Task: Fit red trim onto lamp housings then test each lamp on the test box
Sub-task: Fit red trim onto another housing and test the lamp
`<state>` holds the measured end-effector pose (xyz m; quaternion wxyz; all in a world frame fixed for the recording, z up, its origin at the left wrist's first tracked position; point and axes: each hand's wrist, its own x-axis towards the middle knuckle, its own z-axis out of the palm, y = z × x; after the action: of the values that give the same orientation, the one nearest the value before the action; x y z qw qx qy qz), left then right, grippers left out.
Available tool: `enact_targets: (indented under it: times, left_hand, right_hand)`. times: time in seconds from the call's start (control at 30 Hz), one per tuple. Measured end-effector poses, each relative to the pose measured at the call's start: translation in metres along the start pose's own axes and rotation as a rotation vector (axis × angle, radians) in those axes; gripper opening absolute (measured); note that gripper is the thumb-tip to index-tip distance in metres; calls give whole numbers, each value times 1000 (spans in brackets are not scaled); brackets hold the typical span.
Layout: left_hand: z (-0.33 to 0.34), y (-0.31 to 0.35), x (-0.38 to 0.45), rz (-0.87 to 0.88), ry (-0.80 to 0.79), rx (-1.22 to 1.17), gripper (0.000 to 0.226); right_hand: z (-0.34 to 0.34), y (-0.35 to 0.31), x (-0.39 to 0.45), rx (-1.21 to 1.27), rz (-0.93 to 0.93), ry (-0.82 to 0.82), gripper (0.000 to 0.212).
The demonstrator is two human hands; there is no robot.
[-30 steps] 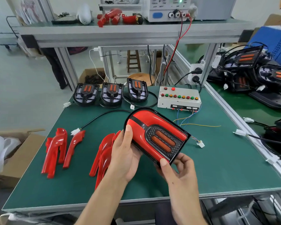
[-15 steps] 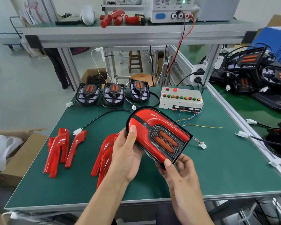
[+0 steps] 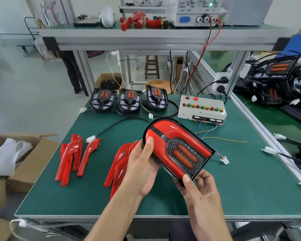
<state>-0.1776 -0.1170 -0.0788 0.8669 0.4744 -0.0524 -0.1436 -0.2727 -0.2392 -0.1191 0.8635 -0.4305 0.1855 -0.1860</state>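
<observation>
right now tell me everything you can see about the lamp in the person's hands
The lamp is a rounded black housing faced with glossy red trim around a dark mesh panel holding two orange oval lenses. It looks like hard plastic. It is held tilted above the green table, face up. The left hand grips its rounded end, thumb on the red trim; the right hand holds the lower corner. Thin coloured wires leave its far corner to a white connector lying on the table.

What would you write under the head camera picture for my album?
Both hands, left and right, hold a red-trimmed lamp above the green bench.
</observation>
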Motion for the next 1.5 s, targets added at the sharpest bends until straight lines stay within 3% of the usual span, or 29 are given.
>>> enact_targets:
  times: [0.17,0.43,0.63,0.87,1.13,1.4,1.47,1.5]
  left_hand:
    - [0,-3,1,-28,26,-10,51]
    - [8,-18,-7,-191,42,-170,75]
    - [23,-28,-11,-182,218,-125,82]
    - [28,-38,-5,-156,391,-5,120]
    - [28,-36,-6,-80,338,-22,88]
    - [27,-39,-3,-40,370,68,122]
    - [24,-39,-2,-20,354,164,106]
    - [21,-40,-1,3,353,228,87]
  right_hand:
    - [3,4,1,21,-1,5,45]
    - [8,11,0,62,16,57,41]
    - [7,19,-7,72,10,114,21]
    - [6,19,-8,74,7,163,22]
    - [3,24,-6,109,15,170,37]
    - [2,27,-7,51,33,190,37]
    - [2,23,-10,20,102,191,33]
    - [3,21,-11,-12,149,201,30]
